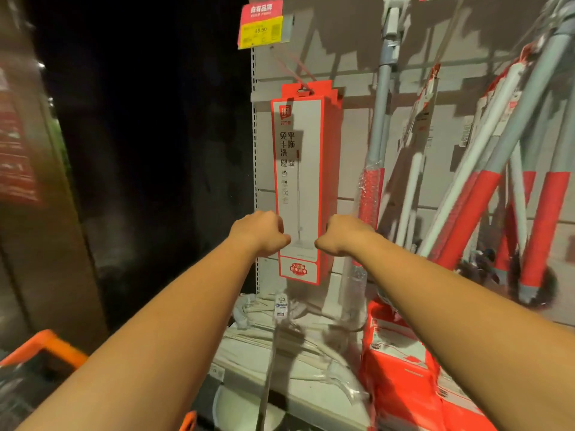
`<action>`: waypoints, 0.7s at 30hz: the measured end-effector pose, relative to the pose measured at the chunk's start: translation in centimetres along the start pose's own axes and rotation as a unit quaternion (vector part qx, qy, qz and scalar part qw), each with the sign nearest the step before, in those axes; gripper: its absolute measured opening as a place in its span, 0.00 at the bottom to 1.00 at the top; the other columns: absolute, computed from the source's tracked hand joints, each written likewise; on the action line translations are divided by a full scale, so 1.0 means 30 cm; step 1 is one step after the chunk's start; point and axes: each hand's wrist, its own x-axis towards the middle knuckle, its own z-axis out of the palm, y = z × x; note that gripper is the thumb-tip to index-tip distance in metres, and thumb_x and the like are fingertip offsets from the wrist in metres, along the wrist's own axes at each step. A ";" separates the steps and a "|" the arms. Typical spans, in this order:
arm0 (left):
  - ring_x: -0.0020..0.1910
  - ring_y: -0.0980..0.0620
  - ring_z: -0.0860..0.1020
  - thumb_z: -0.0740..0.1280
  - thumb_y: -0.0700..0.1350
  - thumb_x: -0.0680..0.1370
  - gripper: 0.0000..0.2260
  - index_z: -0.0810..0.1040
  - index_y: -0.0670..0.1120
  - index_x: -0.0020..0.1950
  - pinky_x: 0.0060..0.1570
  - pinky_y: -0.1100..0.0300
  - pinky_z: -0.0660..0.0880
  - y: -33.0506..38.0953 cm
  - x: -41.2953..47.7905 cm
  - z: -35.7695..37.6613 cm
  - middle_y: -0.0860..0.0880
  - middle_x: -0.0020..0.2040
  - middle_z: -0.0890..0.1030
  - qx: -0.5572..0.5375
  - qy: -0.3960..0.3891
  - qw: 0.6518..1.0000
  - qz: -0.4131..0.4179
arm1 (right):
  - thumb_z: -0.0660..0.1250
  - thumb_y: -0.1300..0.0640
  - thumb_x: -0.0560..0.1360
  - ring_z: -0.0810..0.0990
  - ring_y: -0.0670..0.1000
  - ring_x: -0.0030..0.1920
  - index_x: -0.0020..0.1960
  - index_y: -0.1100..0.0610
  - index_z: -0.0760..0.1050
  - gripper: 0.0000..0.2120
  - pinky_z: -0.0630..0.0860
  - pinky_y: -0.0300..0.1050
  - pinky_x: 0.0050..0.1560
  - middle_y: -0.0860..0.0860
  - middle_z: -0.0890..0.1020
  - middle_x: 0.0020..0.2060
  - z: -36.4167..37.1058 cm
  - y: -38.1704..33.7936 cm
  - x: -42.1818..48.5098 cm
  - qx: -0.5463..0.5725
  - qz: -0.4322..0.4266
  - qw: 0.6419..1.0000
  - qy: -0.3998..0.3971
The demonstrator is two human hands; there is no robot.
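A tall red and white box (300, 181) with a picture of a flat mop on it hangs upright on a hook (303, 85), at the left end of a pale back panel (351, 126) in a shop. The left hand (260, 234) grips the box at its left edge, in the lower part, with the fingers curled around the side and the thumb on the front face. The right hand (342, 236) grips the right edge at the same height, so the box is between the two hands. Above the box, a yellow and red price tag (264, 24) sticks out from the panel. To the right of the box, several mops (485, 194) with grey and red handles lean against the panel, near the right hand. Below the box there is a shelf (242, 362) with white goods, and red packs (401, 377) lie on its right part. An orange frame (46, 343) shows at the lower left, well apart from the box.
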 end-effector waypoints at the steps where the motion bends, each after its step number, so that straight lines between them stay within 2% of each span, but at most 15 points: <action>1: 0.45 0.50 0.79 0.64 0.53 0.77 0.09 0.78 0.50 0.51 0.45 0.55 0.77 -0.005 -0.027 0.000 0.50 0.49 0.81 0.001 0.004 1.000 -0.010 | 0.63 0.54 0.74 0.74 0.57 0.43 0.47 0.57 0.71 0.06 0.70 0.42 0.38 0.55 0.74 0.43 0.003 -0.009 -0.019 0.004 -0.008 1.000 -0.002; 3: 0.44 0.51 0.79 0.64 0.54 0.77 0.08 0.78 0.50 0.48 0.46 0.54 0.78 -0.021 -0.082 -0.006 0.50 0.47 0.81 0.002 0.012 0.999 -0.031 | 0.63 0.53 0.74 0.74 0.57 0.44 0.49 0.56 0.71 0.07 0.71 0.44 0.42 0.55 0.75 0.45 0.013 -0.036 -0.049 0.010 -0.023 1.000 -0.007; 6: 0.42 0.54 0.77 0.63 0.53 0.78 0.09 0.78 0.49 0.51 0.40 0.59 0.72 -0.057 -0.175 -0.024 0.52 0.44 0.78 0.012 0.010 0.998 -0.053 | 0.63 0.53 0.74 0.74 0.57 0.44 0.47 0.57 0.72 0.07 0.71 0.45 0.43 0.54 0.76 0.44 0.043 -0.091 -0.094 0.006 -0.053 0.998 -0.024; 10: 0.45 0.52 0.76 0.63 0.53 0.79 0.11 0.79 0.49 0.54 0.44 0.57 0.73 -0.138 -0.307 -0.055 0.51 0.50 0.80 0.029 0.008 0.996 -0.089 | 0.62 0.51 0.76 0.74 0.56 0.43 0.53 0.57 0.75 0.12 0.69 0.43 0.41 0.53 0.75 0.42 0.089 -0.195 -0.154 0.014 -0.086 0.996 -0.034; 15: 0.47 0.51 0.77 0.62 0.53 0.79 0.11 0.78 0.49 0.56 0.46 0.56 0.74 -0.291 -0.489 -0.083 0.50 0.50 0.80 0.034 -0.009 0.989 -0.144 | 0.62 0.49 0.76 0.77 0.57 0.52 0.62 0.58 0.75 0.19 0.72 0.45 0.45 0.56 0.79 0.56 0.172 -0.386 -0.240 0.022 -0.135 0.989 -0.054; 18: 0.47 0.50 0.77 0.62 0.53 0.78 0.11 0.79 0.50 0.56 0.46 0.55 0.74 -0.401 -0.625 -0.099 0.50 0.48 0.80 0.035 -0.024 0.984 -0.176 | 0.64 0.49 0.74 0.77 0.57 0.49 0.60 0.57 0.76 0.18 0.75 0.47 0.47 0.56 0.79 0.53 0.234 -0.518 -0.315 0.039 -0.160 0.984 -0.073; 21: 0.47 0.48 0.78 0.63 0.53 0.77 0.11 0.80 0.50 0.53 0.44 0.55 0.74 -0.510 -0.771 -0.114 0.50 0.47 0.80 0.042 -0.046 0.975 -0.213 | 0.63 0.50 0.72 0.76 0.56 0.46 0.57 0.56 0.76 0.16 0.72 0.45 0.44 0.55 0.77 0.48 0.297 -0.652 -0.410 0.046 -0.185 0.975 -0.110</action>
